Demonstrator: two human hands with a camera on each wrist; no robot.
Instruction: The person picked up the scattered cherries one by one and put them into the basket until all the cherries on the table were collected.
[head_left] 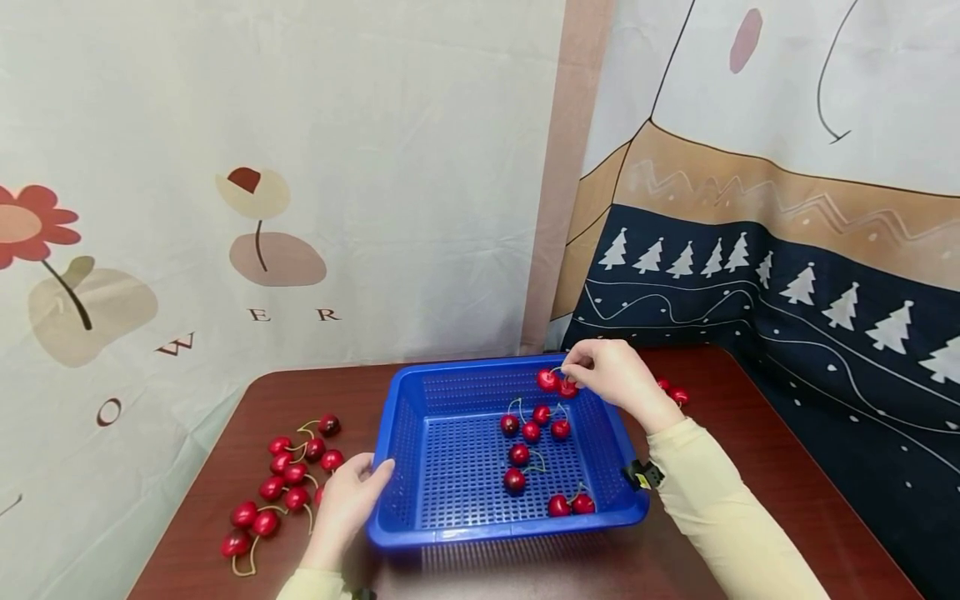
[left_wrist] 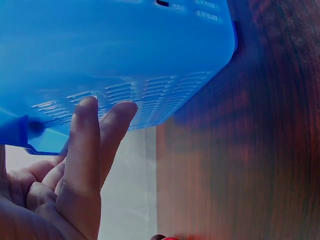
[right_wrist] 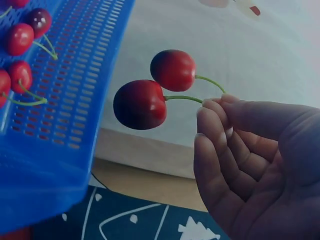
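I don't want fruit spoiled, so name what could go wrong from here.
The right hand pinches the held cherries only by their thin stems; one might snap off and drop. The left hand is against the blue basket; a nudge could shift it and roll the cherries inside.

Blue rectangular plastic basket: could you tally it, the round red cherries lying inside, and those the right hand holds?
Blue rectangular plastic basket: 1
Round red cherries lying inside: 8
Round red cherries held by the right hand: 2
Total: 11
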